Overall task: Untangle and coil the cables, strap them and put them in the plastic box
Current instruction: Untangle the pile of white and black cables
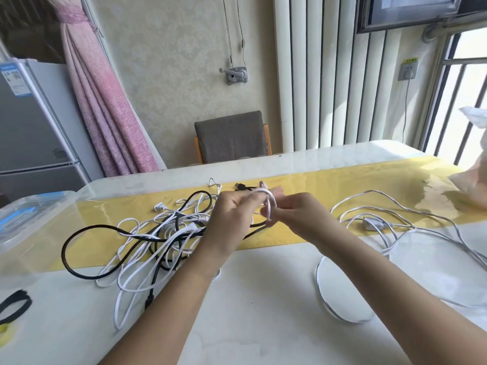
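Marble table (263, 312) is being used for coiling: a white cable loop (271, 204) is being pinched tight between the left hand (232, 216) and the right hand (296, 212) at frame centre. Probably a strap (23, 296) from lower left is being called for next, then the plastic box (29, 219) at left edge.

hands (232, 217) (295, 214) x2, plastic box (31, 214) x1, chair (232, 137) x1, cables (158, 238): cnt unclear

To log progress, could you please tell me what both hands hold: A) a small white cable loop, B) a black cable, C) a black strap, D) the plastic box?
A: the left hand and right hand grip a small white cable loop between them.
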Demonstrator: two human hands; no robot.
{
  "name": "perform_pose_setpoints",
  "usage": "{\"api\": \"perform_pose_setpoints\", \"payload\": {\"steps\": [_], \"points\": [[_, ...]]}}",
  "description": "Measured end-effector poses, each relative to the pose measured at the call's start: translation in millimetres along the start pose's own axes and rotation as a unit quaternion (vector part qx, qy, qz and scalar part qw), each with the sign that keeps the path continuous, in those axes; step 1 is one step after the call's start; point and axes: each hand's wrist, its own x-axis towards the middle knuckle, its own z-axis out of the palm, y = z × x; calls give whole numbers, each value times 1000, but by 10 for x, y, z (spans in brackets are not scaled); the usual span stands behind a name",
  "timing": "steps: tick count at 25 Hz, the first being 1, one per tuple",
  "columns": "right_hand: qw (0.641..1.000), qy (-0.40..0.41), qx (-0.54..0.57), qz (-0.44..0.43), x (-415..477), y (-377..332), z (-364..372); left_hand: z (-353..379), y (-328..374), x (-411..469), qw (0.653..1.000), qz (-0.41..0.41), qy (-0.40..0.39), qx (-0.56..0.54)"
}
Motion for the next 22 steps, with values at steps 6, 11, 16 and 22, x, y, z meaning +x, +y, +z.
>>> {"api": "perform_pose_setpoints", "payload": {"steps": [6,11,16,22], "points": [[996,48,37,-71,112,97,-217,-432,125,99,974,-79,209,-36],[981,-127,102,-103,46,63,-285,-804,61,45,983,-105,-106,-105],[958,-200,152,-137,0,35,-227,-457,168,29,971,3,-200,-131],[963,-109,-146,-199,74,176,-154,-152,215,38,984,35,-11,175]]}}
